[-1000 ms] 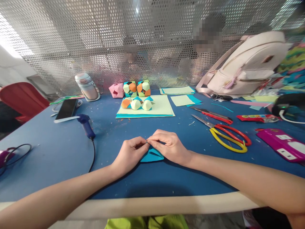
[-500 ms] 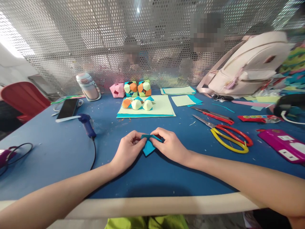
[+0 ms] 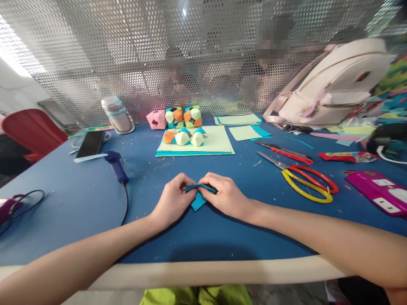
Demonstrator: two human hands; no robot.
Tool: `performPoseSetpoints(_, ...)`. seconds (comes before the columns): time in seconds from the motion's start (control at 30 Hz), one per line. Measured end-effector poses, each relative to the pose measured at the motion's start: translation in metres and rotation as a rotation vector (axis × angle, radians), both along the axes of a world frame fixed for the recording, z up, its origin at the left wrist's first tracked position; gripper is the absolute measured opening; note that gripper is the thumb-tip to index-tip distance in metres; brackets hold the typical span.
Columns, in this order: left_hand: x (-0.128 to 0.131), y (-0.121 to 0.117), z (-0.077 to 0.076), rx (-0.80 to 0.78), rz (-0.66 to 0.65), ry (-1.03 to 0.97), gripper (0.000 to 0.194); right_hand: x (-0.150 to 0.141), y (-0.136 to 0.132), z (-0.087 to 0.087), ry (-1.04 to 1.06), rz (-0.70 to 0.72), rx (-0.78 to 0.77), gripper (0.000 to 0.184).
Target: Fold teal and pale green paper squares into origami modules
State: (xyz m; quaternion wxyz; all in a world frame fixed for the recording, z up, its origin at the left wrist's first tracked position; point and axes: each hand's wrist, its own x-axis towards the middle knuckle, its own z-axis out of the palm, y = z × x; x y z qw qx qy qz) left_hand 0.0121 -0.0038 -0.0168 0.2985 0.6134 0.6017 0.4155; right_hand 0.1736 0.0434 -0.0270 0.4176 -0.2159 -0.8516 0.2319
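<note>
A small folded piece of blue paper (image 3: 199, 202) is pinched between both hands, low over the table. My left hand (image 3: 173, 197) grips its left side, thumb in front and fingers curled behind. On its right side my right hand (image 3: 224, 195) holds it the same way. The paper's upper edge stands up as a narrow folded ridge, and a pointed part hangs below the thumbs. Farther back, several folded paper pieces (image 3: 182, 137) in orange, cream and blue rest on a stack of cream and blue sheets (image 3: 216, 142).
Scissors (image 3: 305, 182) and a red utility knife (image 3: 286, 152) lie to the right, near a purple power strip (image 3: 377, 192). A blue glue gun (image 3: 117, 167) with a cord lies left, by a phone (image 3: 91, 144) and a bottle (image 3: 117, 115). A backpack (image 3: 333, 84) leans against the perforated metal panel (image 3: 133, 63).
The blue paper's upper part has tipped up into a narrow edge between my fingers. Both hands have shifted only slightly and still hold it.
</note>
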Motion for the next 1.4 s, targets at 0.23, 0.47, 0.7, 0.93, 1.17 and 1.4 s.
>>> performPoseSetpoints(0.23,0.002,-0.002,0.005,0.017,0.027,0.074,0.005,0.0,-0.003,0.004,-0.014,0.015,-0.01,0.007)
performPoseSetpoints(0.47,0.001,0.0,0.005,0.023,0.073,0.032,0.007,-0.001,-0.001,0.003,-0.016,-0.03,-0.021,0.011)
performPoseSetpoints(0.7,0.002,-0.001,0.008,-0.008,0.004,0.003,0.014,0.0,0.0,0.0,-0.023,-0.04,-0.006,0.011)
performPoseSetpoints(0.93,-0.002,0.003,0.006,-0.001,0.01,-0.034,0.013,0.002,-0.002,0.006,-0.04,-0.068,-0.141,0.014)
performPoseSetpoints(1.17,-0.04,0.035,0.014,0.112,0.242,-0.065,0.018,0.004,-0.001,0.005,0.02,-0.048,-0.189,0.019)
performPoseSetpoints(1.4,-0.086,0.058,0.018,0.171,0.368,-0.009,0.04,0.006,0.006,0.005,-0.045,-0.038,0.007,0.017)
